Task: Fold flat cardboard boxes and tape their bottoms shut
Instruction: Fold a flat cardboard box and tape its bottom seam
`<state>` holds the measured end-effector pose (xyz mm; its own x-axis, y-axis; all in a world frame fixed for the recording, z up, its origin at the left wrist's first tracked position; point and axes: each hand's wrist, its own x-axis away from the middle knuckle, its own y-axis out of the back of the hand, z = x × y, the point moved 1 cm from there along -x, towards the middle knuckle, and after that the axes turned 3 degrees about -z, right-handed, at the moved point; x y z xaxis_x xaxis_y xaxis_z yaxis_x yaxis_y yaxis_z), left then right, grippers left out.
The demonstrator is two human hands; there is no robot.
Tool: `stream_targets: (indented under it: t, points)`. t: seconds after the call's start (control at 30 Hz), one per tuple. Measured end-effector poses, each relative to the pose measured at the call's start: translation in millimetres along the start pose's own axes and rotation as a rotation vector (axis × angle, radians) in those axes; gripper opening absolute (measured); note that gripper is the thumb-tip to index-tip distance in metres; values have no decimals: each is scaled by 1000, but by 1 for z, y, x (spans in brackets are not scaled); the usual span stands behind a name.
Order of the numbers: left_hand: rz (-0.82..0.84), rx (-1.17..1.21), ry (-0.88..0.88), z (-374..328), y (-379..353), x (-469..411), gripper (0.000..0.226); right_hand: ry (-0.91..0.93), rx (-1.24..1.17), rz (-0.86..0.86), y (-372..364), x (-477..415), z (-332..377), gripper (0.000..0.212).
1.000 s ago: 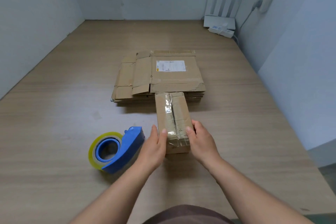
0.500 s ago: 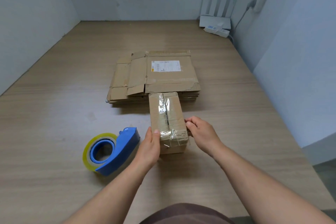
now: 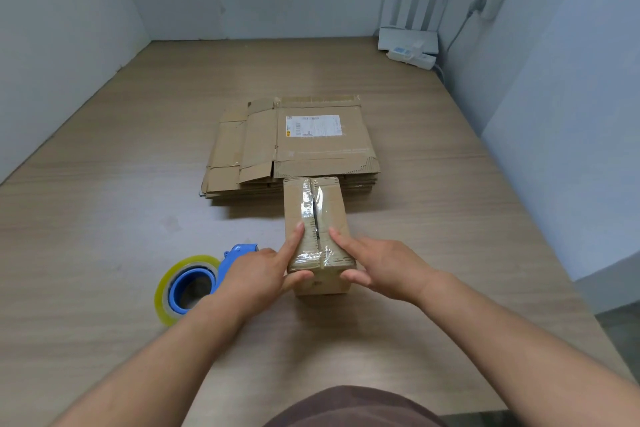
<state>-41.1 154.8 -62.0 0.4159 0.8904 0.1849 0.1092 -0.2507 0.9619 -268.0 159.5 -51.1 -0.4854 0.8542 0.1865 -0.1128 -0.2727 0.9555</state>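
Note:
A small folded cardboard box (image 3: 334, 206) stands on the wooden table in front of me, with clear tape running along the seam on its top face. My left hand (image 3: 261, 276) lays a straight index finger on the tape left of the seam, its thumb against the near face. My right hand (image 3: 382, 267) mirrors it, index finger on the tape right of the seam and thumb on the near face. Behind the box lies a stack of flat cardboard boxes (image 3: 298, 149); the top one bears a white label.
A blue tape dispenser (image 3: 188, 284) with a yellowish roll lies just left of my left hand. A white router (image 3: 408, 38) and a power strip (image 3: 414, 57) sit in the far right corner. Grey walls enclose the table on the left, back and right.
Both hands left the box's sides and came onto its near end. Their index fingers now lie on the tape on top.

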Motion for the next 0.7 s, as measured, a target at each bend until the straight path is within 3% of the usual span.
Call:
stream_targets:
  t: [0.2, 0.37, 0.53, 0.7]
  points:
    - [59, 47, -57, 7, -2, -2, 81, -30, -181, 112, 11, 2, -5, 70]
    - [92, 73, -72, 9, 0, -3, 81, -39, -108, 170, 33, -1, -13, 73]
    - [82, 102, -49, 6, 0, -1, 82, 16, 93, -7, 31, -5, 1, 68]
    - [-7, 191, 57, -7, -9, 9, 83, 18, 133, -202, 12, 4, 9, 62]
